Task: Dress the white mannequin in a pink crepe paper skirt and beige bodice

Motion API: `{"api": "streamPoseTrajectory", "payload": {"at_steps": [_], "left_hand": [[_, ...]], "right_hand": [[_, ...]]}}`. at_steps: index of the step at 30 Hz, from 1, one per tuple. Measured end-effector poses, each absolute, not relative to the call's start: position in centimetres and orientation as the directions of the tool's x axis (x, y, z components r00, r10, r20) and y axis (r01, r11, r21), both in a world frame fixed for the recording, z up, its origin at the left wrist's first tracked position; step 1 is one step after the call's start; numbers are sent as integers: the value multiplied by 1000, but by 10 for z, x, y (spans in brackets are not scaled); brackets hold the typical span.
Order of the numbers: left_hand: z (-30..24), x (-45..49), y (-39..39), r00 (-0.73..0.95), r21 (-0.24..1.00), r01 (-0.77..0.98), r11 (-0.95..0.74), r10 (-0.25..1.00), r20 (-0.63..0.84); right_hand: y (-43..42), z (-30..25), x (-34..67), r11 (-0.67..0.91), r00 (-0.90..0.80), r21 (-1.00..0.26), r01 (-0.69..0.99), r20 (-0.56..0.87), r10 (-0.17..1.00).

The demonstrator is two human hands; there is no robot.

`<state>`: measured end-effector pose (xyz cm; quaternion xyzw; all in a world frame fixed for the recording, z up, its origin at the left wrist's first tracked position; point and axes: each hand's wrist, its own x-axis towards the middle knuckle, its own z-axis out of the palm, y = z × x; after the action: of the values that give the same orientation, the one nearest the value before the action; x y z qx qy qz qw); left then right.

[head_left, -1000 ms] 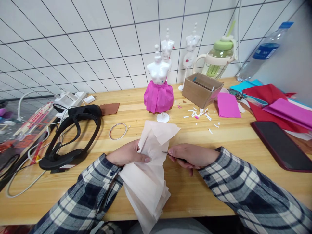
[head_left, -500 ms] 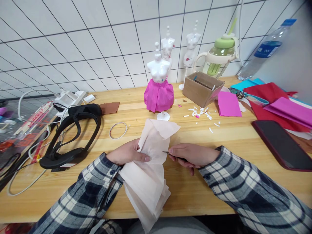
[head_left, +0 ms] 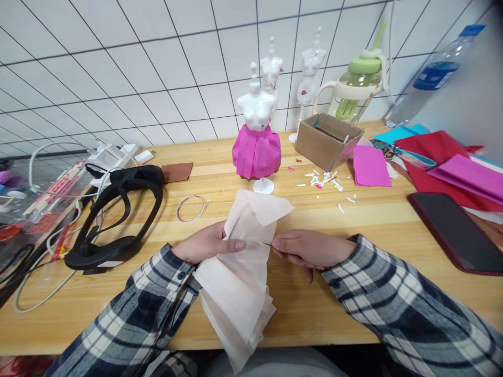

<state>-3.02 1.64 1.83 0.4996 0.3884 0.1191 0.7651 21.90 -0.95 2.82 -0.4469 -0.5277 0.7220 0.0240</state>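
My left hand pinches a gathered sheet of pale peach tissue paper at its middle, thumb on top. The paper fans out above the hand and hangs over the table's front edge below. My right hand is closed on a thin dark tool, a needle or small blade, whose tip touches the paper's right edge next to my left thumb. Just behind the paper stands a small white mannequin in a pink paper skirt.
A black headband device and cables lie at the left, with a wire ring beside them. A cardboard box, paper scraps, pink, red and blue sheets, a dark phone, a green-lidded jug and a water bottle sit at the right.
The tool's tip has slid a little further left into the paper's edge, and my left thumb has shifted slightly up. The view has tilted a little.
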Motion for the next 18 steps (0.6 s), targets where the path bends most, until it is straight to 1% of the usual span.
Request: {"api": "streamPoseTrajectory", "payload": {"at_steps": [4,9,13,18], "left_hand": [[18,-28,14,625,834,213,508,585,-516],[16,-27,14,623,854,188,485,614,-485],[15,-28,15,623,862,179,475,623,-473],[13,-29,15,627,874,166,457,635,-452]], "right_hand": [[-10,24,219,-465,-618,-784,410,-614,490],[-9,23,219,-500,-652,-779,377,-607,454],[-10,21,219,-507,-618,-766,395,-630,470],[-9,22,219,-547,-609,-754,364,-637,472]]}}
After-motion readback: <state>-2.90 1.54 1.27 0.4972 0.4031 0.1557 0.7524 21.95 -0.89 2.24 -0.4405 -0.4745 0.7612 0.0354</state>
